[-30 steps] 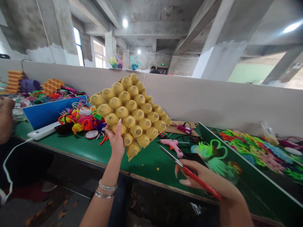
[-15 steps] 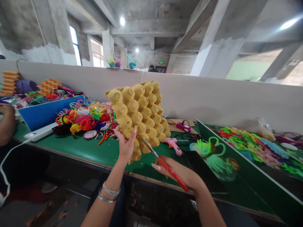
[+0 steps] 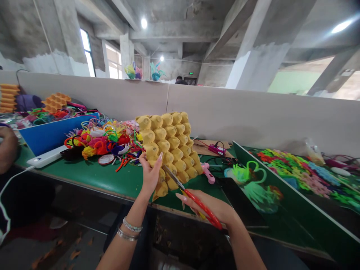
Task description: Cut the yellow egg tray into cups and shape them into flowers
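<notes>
A yellow egg tray (image 3: 173, 142), bumpy with rows of cups, is held up over the green table. My left hand (image 3: 150, 173) grips its lower left edge, the thumb lying on the front face. Red-handled scissors (image 3: 201, 204) are in my right hand (image 3: 216, 204), which is closed round the handles. Their blades reach up and left into the lower part of the tray, close to my left thumb. A cut separates a lower strip of cups (image 3: 161, 187) from part of the tray. How far the blades are apart is hard to see.
Left of the tray lies a heap of colourful pipe cleaners (image 3: 104, 142), beside a blue divider (image 3: 59, 133) and a white power strip (image 3: 49, 155). A pink glue gun (image 3: 208, 174), a dark tablet-like slab (image 3: 239, 202) and green fuzzy crafts (image 3: 260, 195) lie right. Another person's arm (image 3: 8, 146) shows far left.
The tray's top edge has dropped and the tray has tilted. The scissors have shifted slightly left and down, their yellow inner handle now showing. Both hands keep their hold.
</notes>
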### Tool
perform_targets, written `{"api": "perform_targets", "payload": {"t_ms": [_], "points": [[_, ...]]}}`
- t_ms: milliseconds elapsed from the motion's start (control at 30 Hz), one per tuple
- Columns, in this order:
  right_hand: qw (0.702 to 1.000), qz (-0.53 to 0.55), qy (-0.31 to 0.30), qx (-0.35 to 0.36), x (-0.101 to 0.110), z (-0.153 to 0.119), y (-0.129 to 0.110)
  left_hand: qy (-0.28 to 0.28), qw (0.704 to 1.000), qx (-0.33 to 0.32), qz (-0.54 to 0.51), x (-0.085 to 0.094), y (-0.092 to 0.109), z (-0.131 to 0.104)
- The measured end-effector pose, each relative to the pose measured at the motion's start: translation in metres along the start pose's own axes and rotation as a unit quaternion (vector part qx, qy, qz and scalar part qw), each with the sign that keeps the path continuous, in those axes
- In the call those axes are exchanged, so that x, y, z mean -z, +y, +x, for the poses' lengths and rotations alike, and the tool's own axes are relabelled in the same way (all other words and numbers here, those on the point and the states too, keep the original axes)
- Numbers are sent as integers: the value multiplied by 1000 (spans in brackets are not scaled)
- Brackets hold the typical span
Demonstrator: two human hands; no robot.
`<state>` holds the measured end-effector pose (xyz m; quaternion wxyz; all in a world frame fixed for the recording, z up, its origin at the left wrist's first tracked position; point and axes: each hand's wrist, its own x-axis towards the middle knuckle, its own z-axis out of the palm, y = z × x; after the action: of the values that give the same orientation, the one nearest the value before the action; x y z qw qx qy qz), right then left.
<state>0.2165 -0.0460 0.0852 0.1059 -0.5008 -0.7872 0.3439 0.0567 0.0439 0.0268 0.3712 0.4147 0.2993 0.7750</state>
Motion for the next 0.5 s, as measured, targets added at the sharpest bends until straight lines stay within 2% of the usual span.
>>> {"api": "perform_targets", "payload": {"t_ms": [100, 267, 400, 500], "points": [[999, -27, 17, -13, 0, -1, 0, -6, 1000, -8, 2, -2, 4, -2], [1000, -19, -7, -1, -1, 1, 0, 23, 999, -37, -2, -9, 12, -5], [998, -53, 39, -17, -6, 3, 3, 78, 996, -47, -19, -13, 12, -6], [993, -97, 66, -24, -9, 3, 3, 85, 995, -50, -33, -13, 13, -6]]}}
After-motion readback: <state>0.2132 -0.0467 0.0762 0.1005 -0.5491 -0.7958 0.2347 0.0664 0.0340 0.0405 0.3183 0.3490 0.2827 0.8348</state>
